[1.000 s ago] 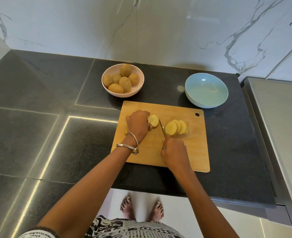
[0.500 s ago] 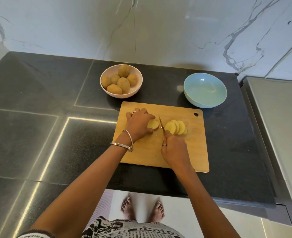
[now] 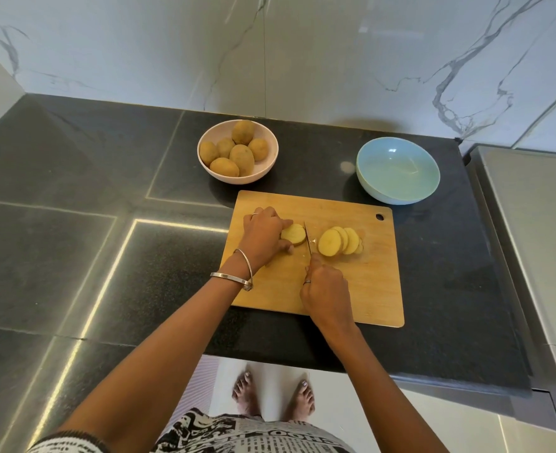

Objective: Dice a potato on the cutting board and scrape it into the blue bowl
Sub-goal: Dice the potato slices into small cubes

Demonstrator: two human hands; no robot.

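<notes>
Head view: right hand [image 3: 327, 289] grips knife [image 3: 308, 238] (garment print [image 3: 250, 434] unreadable).

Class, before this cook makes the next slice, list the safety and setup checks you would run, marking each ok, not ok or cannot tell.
1. Left hand holds the remaining potato piece steady: ok.
2. Left fingertips clear of the knife blade: cannot tell, they are close.
3. Right hand grips the knife handle: ok.
4. Cut round slices lie clear, right of the blade: ok.
5. Rectangular wooden cutting board flat on the dark countertop: ok.
6. Light blue bowl empty and beside the board: ok.
</notes>
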